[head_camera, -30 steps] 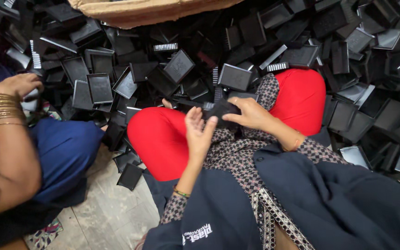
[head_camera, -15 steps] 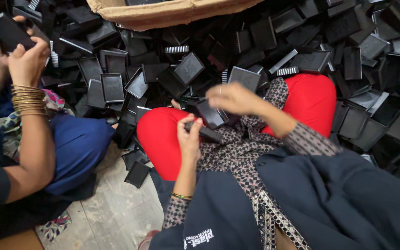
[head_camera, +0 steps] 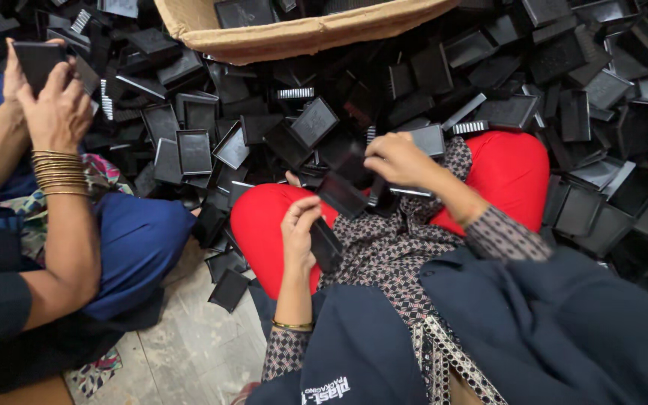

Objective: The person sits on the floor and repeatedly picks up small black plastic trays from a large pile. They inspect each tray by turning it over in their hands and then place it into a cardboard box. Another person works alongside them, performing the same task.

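Left hand (head_camera: 299, 234) grips black tray (head_camera: 326, 244); tray heap (head_camera: 579, 112) crowds knees

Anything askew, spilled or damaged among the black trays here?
No damage shows. The black trays lie in a loose, jumbled heap on the floor, many tilted or on edge, instead of stacked. A few have strayed beside the red knee.

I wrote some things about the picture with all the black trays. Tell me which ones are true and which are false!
1. The left hand holds a black tray. True.
2. The right hand is empty. False: it grips another black piece.
3. The cardboard box sits at the top, past the tray pile. True.
4. The person beside, whose hand is raised, wears silver watches. False: gold bangles ring that wrist.
5. The knees are covered in green. False: red trousers.
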